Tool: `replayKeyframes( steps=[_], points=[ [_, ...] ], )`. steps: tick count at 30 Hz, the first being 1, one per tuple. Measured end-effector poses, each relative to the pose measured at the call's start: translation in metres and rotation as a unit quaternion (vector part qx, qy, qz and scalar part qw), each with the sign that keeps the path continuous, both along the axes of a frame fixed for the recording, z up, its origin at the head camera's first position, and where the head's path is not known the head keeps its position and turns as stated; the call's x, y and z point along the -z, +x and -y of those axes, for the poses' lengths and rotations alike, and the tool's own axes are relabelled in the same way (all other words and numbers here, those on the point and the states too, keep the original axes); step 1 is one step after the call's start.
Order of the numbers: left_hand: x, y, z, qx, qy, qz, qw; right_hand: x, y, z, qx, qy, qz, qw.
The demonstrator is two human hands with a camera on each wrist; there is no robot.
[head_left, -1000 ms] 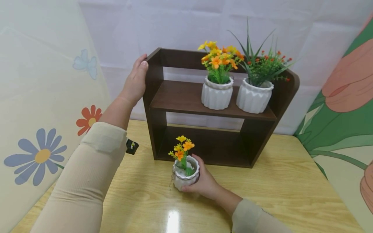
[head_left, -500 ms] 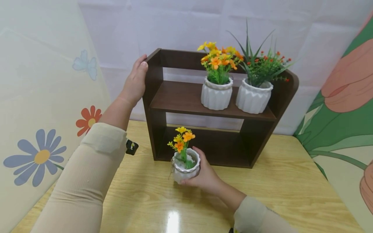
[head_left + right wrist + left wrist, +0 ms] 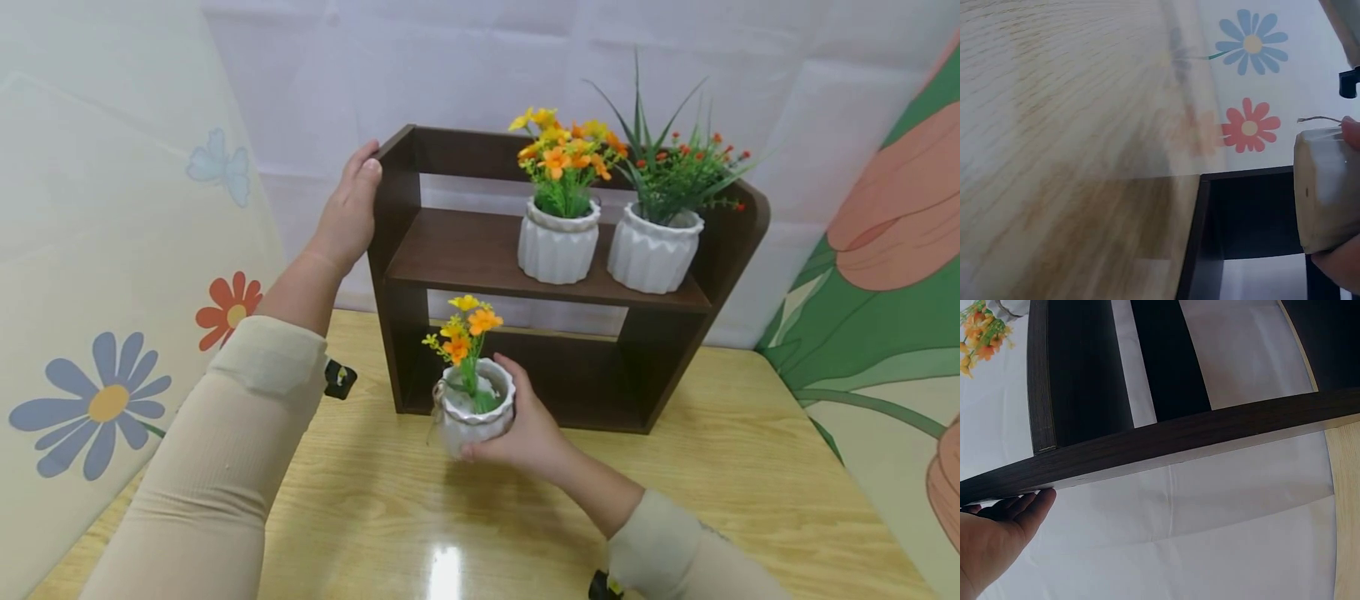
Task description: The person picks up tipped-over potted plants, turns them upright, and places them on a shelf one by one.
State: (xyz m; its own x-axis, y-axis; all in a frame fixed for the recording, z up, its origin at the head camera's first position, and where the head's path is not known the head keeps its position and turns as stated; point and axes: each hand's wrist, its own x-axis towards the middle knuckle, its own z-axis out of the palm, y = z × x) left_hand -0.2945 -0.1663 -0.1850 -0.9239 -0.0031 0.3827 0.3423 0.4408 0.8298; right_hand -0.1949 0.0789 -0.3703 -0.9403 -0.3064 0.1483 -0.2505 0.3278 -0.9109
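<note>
My right hand (image 3: 525,425) grips a small white flowerpot (image 3: 472,429) with a wavy rim, twine at its side and yellow and orange artificial flowers (image 3: 468,325). The pot hangs over the table in front of the dark brown shelf's (image 3: 480,287) lower compartment, tilted slightly. In the right wrist view the pot (image 3: 1325,187) shows from the side, finger and thumb at its edges. My left hand (image 3: 348,212) rests against the outside of the shelf's left panel, near the top corner. The left wrist view shows its fingertips (image 3: 1041,503) touching that panel (image 3: 1166,440).
On the upper shelf stand two white pots, one with orange and yellow flowers (image 3: 558,242), one with grassy leaves and red buds (image 3: 656,250). The shelf unit stands on a wood-grain table (image 3: 750,467). White cloth (image 3: 487,67) hangs behind, with flower-printed panels (image 3: 105,250) at both sides.
My right hand has lifted the flowerpot off the table and moved it up and forward, towards the shelf's lower compartment. The left hand has stayed on the side panel.
</note>
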Motion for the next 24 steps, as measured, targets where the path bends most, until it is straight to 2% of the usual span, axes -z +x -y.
replayKeyframes(
  steps=[12, 17, 24],
  points=[
    [0.000, 0.000, 0.000, 0.002, 0.000, 0.002, 1.0000, -0.034, 0.000, 0.001, -0.001, 0.008, -0.026, 1.000],
    [0.000, 0.000, 0.000, 0.001, 0.000, 0.002, 1.0000, -0.051, 0.000, 0.001, 0.010, 0.014, -0.024, 1.000],
    [0.000, 0.001, 0.000, -0.004, -0.002, 0.006, 1.0000, -0.071, -0.003, 0.003, -0.002, 0.006, -0.024, 1.000]
  ],
)
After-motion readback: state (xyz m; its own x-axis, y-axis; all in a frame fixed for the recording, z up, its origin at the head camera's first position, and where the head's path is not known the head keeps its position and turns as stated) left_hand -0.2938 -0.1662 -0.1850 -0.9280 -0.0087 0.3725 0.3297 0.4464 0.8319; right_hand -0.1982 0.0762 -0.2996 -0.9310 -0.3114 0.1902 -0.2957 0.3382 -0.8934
